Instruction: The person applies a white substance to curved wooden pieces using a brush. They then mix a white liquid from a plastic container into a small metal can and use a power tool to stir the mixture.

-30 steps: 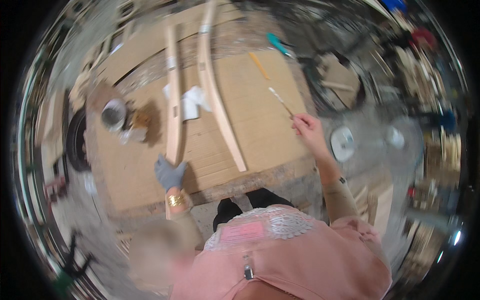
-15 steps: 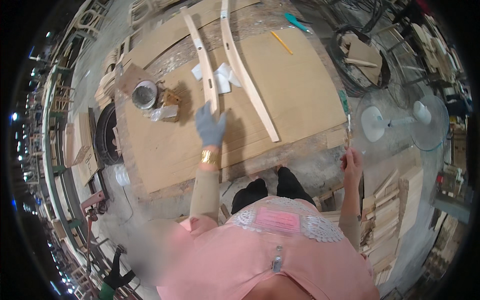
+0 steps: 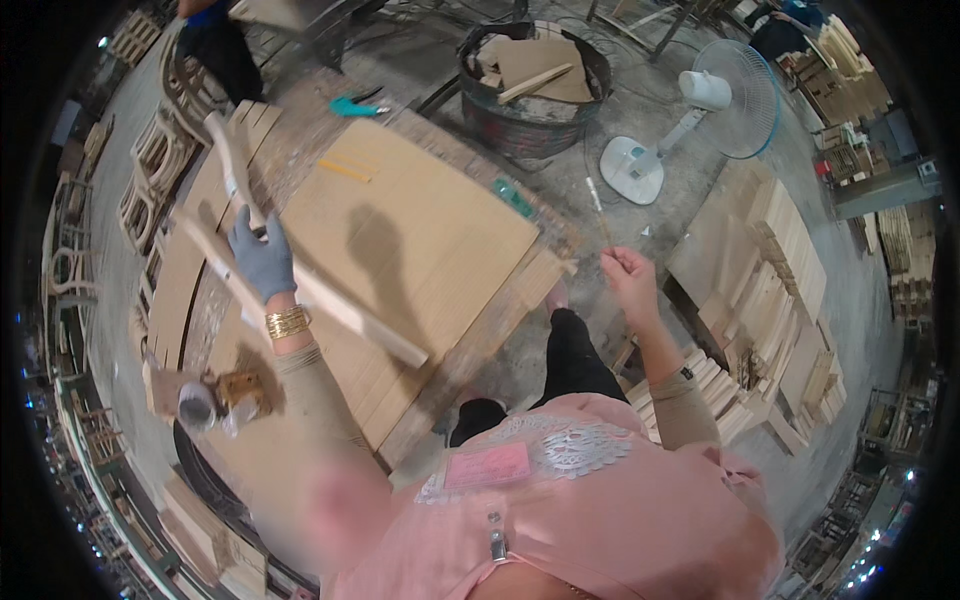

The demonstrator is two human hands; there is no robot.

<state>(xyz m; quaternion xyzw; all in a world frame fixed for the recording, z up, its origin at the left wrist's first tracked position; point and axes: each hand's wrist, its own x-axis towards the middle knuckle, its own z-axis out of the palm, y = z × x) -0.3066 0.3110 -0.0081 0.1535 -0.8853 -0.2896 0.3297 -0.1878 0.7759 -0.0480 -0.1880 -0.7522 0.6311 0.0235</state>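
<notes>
My left hand (image 3: 262,255), in a grey glove with gold bracelets at the wrist, is closed over the middle of a long curved wooden piece (image 3: 362,325). That piece slants over the cardboard-covered table (image 3: 440,210), its square end toward me. A second curved wooden piece (image 3: 222,268) lies to its left, partly hidden by the hand and forearm. My bare right hand (image 3: 630,283), beyond the table's right edge, pinches a thin stick with a white tip (image 3: 597,205), tip pointing up and away. Whether the tip is bristles I cannot tell.
A yellow pencil (image 3: 345,171) and a teal-handled tool (image 3: 357,106) lie on the table's far part. A grimy tin (image 3: 197,404) stands at its left. Beyond are a scrap bin (image 3: 530,125) and a standing fan (image 3: 705,92). Stacked wood (image 3: 770,275) is at right; another person (image 3: 222,55) stands far left.
The view has swung right. My left hand has shifted from the left wooden piece's near end to the other piece. My right hand still holds the stick.
</notes>
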